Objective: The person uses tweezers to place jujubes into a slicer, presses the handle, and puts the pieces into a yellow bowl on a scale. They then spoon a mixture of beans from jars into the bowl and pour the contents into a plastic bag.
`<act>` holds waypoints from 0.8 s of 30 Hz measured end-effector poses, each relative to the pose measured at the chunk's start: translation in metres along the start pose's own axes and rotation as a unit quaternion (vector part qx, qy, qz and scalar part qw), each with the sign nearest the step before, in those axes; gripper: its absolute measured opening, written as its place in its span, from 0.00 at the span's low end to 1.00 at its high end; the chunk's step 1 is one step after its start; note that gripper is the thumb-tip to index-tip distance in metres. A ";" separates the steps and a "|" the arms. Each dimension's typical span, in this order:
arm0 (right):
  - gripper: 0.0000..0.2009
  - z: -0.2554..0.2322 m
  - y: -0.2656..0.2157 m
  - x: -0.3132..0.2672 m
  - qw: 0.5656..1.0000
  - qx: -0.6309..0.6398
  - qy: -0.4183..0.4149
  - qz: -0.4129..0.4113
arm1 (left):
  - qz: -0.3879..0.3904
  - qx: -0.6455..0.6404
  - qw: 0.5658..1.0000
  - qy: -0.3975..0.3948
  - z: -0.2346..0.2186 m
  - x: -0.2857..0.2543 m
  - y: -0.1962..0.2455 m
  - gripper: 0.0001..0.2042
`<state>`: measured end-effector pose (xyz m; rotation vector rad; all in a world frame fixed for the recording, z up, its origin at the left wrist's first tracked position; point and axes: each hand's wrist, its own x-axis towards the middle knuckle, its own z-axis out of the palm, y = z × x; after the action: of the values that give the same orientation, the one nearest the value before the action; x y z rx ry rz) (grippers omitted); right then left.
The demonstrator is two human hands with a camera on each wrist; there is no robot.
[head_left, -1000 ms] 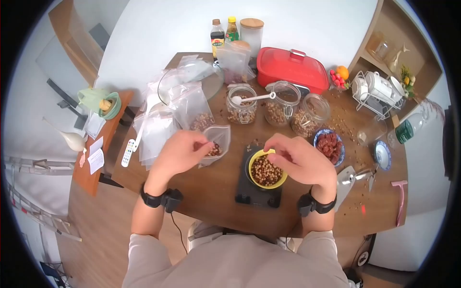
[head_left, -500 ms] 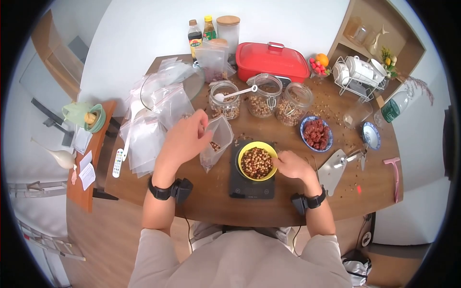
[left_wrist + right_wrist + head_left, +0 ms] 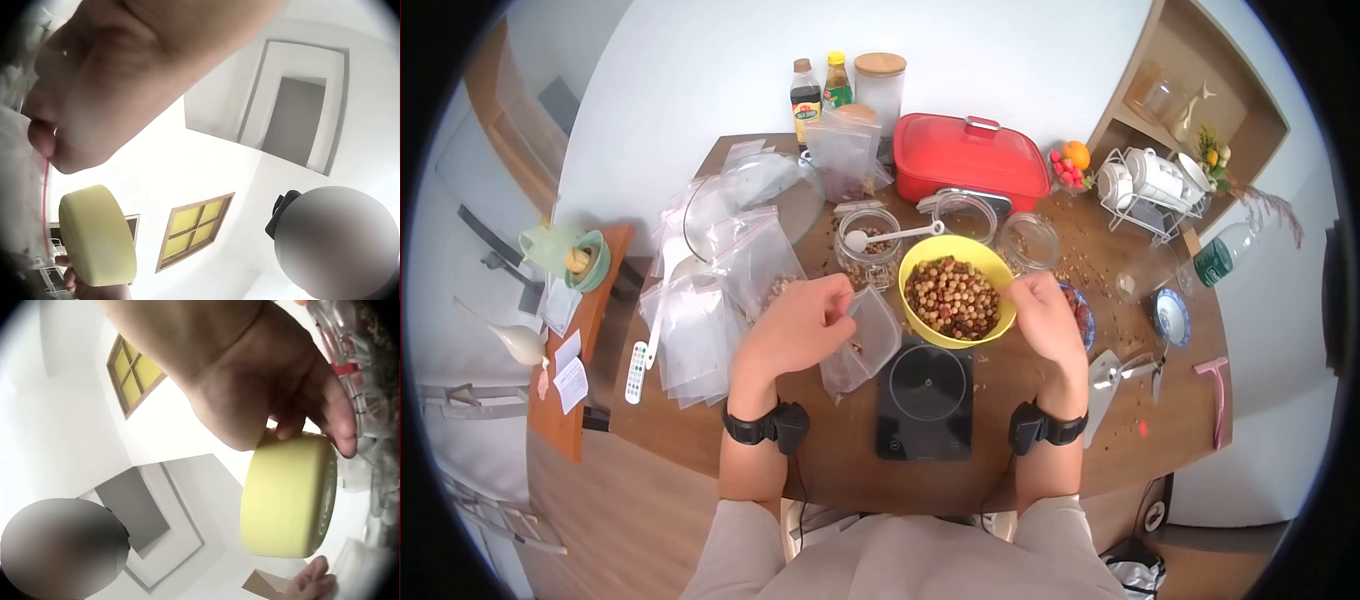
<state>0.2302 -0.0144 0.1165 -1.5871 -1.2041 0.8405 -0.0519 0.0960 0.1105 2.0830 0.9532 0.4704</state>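
Observation:
The right hand (image 3: 1048,318) pinches the rim of a yellow bowl (image 3: 993,262), holding it tilted above the table. Small round cream and dark-red beans (image 3: 952,298) fill much of it. In the right wrist view the bowl's outer wall (image 3: 281,500) hangs below thumb and fingers. The left hand (image 3: 800,325) grips the edge of a clear zip bag (image 3: 878,345) with a few beans inside, left of the bowl. A red zip line shows in the left wrist view. In front of the bowl lies a black kitchen scale (image 3: 925,425) with nothing on its plate.
Three glass jars stand behind the bowl, one with a white spoon (image 3: 890,236) across it. Flat zip bags (image 3: 692,345) and a glass lid (image 3: 800,205) lie left. A red cooker (image 3: 970,165) stands behind; a trowel-like scraper (image 3: 1103,385) and scattered beans lie right.
The right hand has gripped the bowl and lifted it off the scale, forward toward the jars. The left hand has come down slightly and holds the bag's edge.

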 end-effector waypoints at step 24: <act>0.18 0.031 0.009 0.040 0.991 0.009 0.106 -0.080 | -0.053 -0.183 0.982 -0.013 0.018 0.024 -0.004 0.09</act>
<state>0.2164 0.0314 0.0987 -1.5012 -1.1493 0.5631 -0.0270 0.1066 0.0963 1.6958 0.8830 0.5177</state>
